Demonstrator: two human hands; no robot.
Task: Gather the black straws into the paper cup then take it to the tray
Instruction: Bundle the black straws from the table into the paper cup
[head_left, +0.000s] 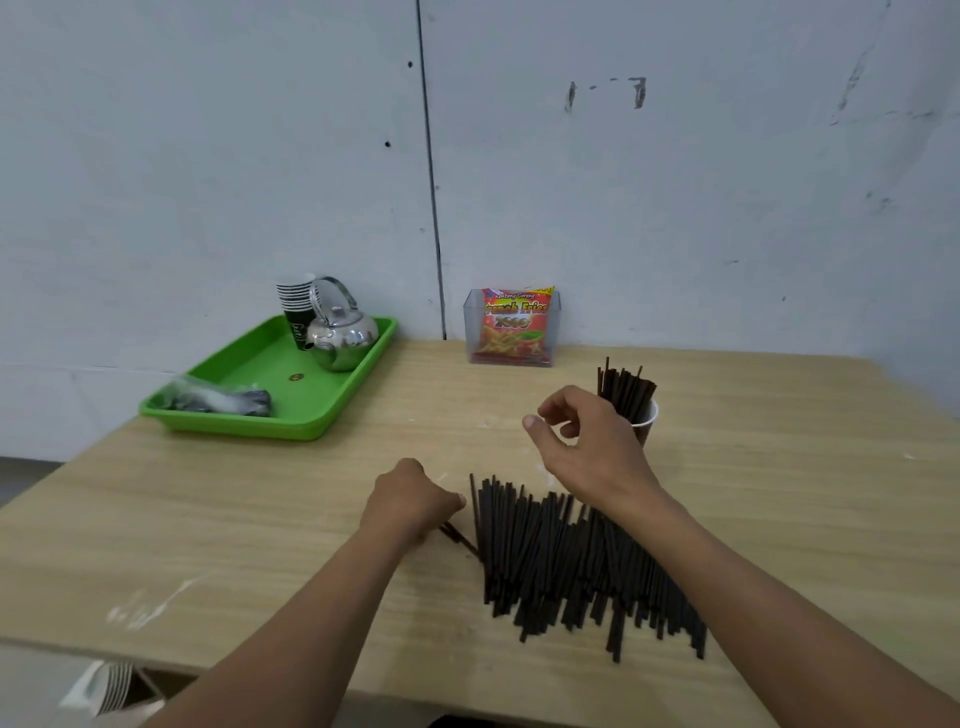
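Observation:
A wide pile of black straws (566, 561) lies flat on the wooden table (260, 519) near its front edge. Behind it stands a white paper cup (645, 415) with a bunch of black straws (626, 387) upright in it. My right hand (587, 441) hovers just left of the cup with fingers loosely apart and nothing in them. At the pile's left edge my left hand (413, 501) is closed on a few black straws whose ends stick out below the fist. The green tray (322, 410) sits at the table's far left corner.
On the tray stand a steel kettle (340, 338), a stack of paper cups (297, 306) and a plastic bag (218, 401). A clear box with a red snack packet (511, 327) stands against the wall. The table's right edge runs at far right.

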